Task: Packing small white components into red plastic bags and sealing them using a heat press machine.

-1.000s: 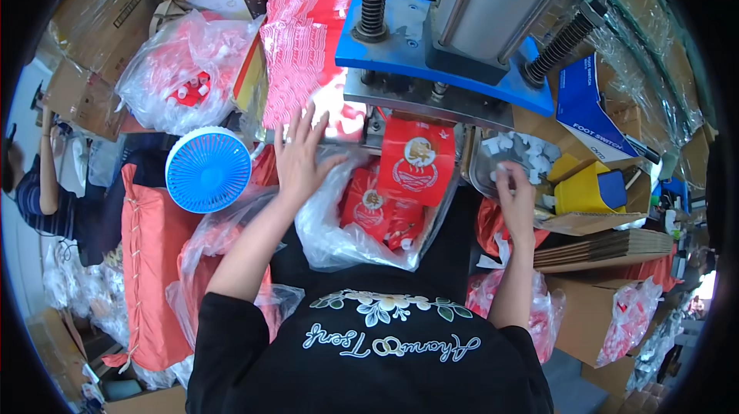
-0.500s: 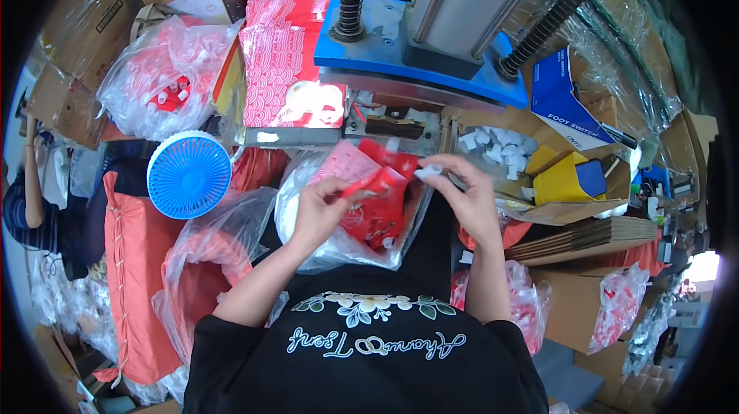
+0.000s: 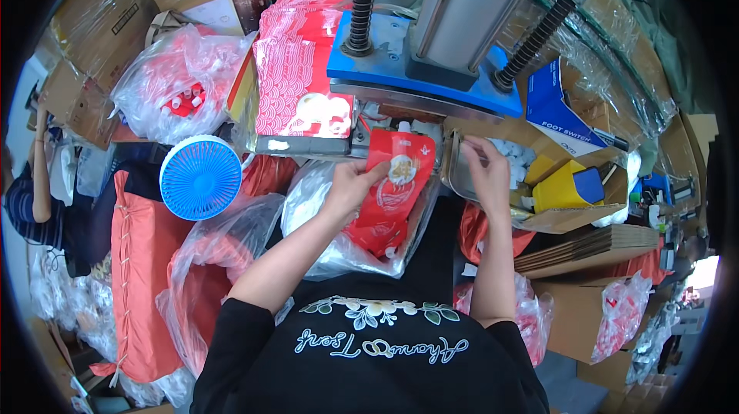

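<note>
Right, my left hand (image 3: 350, 187) has its fingers pinched shut on the red spout pouch (image 3: 396, 183) at frame centre, long axis upright, spout end up under the blue press plate (image 3: 385, 68). My right hand (image 3: 486, 171), fingers loosely curled around nothing I can see, sits just right of it over the tray of white caps (image 3: 517, 154).

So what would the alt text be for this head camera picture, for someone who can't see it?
Seen from above, a person's left hand holds a red spouted pouch below a blue press machine, while the right hand reaches into a cardboard box of small white caps. A blue fan sits to the left.
</note>
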`<state>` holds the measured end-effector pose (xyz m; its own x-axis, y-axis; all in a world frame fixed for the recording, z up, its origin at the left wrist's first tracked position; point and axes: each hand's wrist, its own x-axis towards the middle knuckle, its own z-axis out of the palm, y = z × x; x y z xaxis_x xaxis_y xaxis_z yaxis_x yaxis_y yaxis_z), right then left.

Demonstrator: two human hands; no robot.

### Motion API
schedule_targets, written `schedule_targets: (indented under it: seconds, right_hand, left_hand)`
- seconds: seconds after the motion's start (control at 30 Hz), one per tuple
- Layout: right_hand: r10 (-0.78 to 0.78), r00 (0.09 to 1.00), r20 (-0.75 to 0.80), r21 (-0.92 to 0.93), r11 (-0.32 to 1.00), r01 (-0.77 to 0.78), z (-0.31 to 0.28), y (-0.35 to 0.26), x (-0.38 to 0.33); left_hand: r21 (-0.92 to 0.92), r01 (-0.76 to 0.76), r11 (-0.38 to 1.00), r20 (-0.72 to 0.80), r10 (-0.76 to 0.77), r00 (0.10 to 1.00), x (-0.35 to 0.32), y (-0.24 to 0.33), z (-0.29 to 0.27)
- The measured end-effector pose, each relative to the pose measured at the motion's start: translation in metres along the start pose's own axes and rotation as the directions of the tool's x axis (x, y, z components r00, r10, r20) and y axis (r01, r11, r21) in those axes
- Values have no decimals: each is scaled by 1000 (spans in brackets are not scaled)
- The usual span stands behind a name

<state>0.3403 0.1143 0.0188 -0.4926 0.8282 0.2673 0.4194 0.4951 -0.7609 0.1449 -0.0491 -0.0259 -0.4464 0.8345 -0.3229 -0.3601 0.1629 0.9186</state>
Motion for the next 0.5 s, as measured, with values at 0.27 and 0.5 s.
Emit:
schedule_targets:
  seconds: [0.27, 0.5]
  right_hand:
    - [-171, 985, 20, -511, 845, 157, 11, 47, 1]
    - [-92, 995, -28, -236, 968, 83, 9, 44, 7]
  left_hand:
    - [-341, 95, 935, 21, -93, 995, 13, 9, 5]
    - [865, -390, 315, 6, 772, 636, 31, 55, -61]
